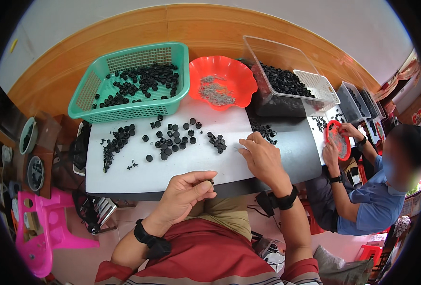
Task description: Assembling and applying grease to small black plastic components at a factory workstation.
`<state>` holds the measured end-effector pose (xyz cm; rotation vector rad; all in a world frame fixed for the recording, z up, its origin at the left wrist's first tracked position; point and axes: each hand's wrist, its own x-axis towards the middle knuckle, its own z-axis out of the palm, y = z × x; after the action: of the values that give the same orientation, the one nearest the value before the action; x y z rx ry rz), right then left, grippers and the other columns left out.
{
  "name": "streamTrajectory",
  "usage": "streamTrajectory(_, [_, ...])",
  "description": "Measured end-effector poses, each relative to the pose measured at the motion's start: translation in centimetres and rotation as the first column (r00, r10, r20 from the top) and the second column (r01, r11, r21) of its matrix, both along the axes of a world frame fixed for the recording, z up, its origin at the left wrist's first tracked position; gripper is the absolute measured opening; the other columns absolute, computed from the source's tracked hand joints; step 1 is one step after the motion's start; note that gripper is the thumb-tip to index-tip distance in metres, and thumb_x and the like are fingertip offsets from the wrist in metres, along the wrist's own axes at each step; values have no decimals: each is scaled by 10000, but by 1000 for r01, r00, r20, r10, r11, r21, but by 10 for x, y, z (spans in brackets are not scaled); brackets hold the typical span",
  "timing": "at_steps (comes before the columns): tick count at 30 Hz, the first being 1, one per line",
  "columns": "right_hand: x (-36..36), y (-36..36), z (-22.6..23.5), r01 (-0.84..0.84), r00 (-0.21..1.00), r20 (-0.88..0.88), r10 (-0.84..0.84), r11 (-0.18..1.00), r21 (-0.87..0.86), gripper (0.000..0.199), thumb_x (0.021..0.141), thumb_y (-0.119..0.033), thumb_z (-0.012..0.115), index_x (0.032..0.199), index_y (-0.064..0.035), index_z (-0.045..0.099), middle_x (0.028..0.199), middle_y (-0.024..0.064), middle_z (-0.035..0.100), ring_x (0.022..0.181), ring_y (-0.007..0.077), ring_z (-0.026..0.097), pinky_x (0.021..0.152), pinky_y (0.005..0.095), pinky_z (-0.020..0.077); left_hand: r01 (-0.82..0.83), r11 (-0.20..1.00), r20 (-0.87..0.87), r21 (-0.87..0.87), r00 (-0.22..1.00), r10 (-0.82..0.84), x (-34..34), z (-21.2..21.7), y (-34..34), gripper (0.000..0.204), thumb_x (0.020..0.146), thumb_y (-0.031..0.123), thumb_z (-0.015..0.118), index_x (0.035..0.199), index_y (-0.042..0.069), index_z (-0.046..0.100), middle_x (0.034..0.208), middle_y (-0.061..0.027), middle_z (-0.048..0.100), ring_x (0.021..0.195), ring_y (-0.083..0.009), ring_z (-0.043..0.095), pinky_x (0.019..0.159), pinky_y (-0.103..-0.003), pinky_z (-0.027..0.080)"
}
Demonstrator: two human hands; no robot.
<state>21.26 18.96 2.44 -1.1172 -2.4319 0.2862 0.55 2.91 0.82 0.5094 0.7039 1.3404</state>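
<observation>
Black caps [175, 137], small and round, lie spread over the white surface [191, 164] in loose groups, likely so each one can be picked singly; a tighter row sits at about three o'clock from them, near the right hand. The left hand [186, 192] is lifted off the near edge at about six o'clock, its fingers [203, 183] pinched together on one tiny dark piece, held up close, it seems, for a look or a fitting. The right hand [263, 156] rests palm down on the surface at about four o'clock from the scattered caps, its fingers [248, 141] loosely spread and holding nothing I can make out, beside a small heap of more caps on the dark part of the table.

At eleven o'clock stands a green basket [129, 111] with a mesh wall, holding more black caps, probably as a stock or a finished lot; I cannot tell which. At twelve o'clock a red bowl [234, 71] with a scalloped rim holds a mound of small grey bits. At one o'clock a clear box [277, 52] leans on its side, spilling black caps within reach. I see no labels on any of these.

At three o'clock another person [372, 199] in a blue shirt works over a small red tray [339, 137]. A pink stool [44, 223] stands at eight o'clock on the floor.
</observation>
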Motion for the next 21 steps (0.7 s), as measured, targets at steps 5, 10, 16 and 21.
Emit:
streamTrajectory(5, [2, 10, -8, -65, 994, 92, 63, 998, 17, 139, 923, -185, 700, 1005, -82, 744, 970, 75, 670, 835, 308, 702, 687, 432, 552, 21, 1000, -17, 4, 1000, -21, -2, -2, -1, 277, 1026, 100, 645, 1276, -22, 652, 1092, -66, 669, 979, -136, 680, 915, -309, 610])
streamTrajectory(10, [3, 11, -9, -127, 984, 135, 120, 991, 50, 93, 917, -163, 691, 924, -72, 707, 924, 82, 646, 814, 302, 694, 674, 440, 545, 27, 1000, -2, -12, 1000, -27, -2, -3, 2, 190, 1040, 104, 626, 1206, 13, 643, 1054, -46, 653, 969, -126, 679, 920, -320, 611])
streamTrajectory(16, [6, 7, -8, -134, 977, 170, 127, 991, 29, 120, 926, -166, 684, 907, -51, 652, 931, 99, 629, 860, 311, 673, 717, 439, 537, 13, 999, 9, -47, 1000, -13, 0, -3, 3, 148, 1036, 95, 630, 1170, 33, 639, 1060, -40, 652, 950, -118, 677, 894, -307, 612])
streamTrajectory(21, [8, 4, -7, -136, 979, 155, 134, 991, 2, 119, 943, -157, 667, 925, -41, 646, 945, 108, 625, 896, 318, 659, 740, 449, 530, -24, 999, -8, -46, 1000, 24, 1, -5, 4, 138, 1029, 72, 633, 1161, 34, 636, 1056, -42, 656, 948, -119, 679, 884, -299, 611])
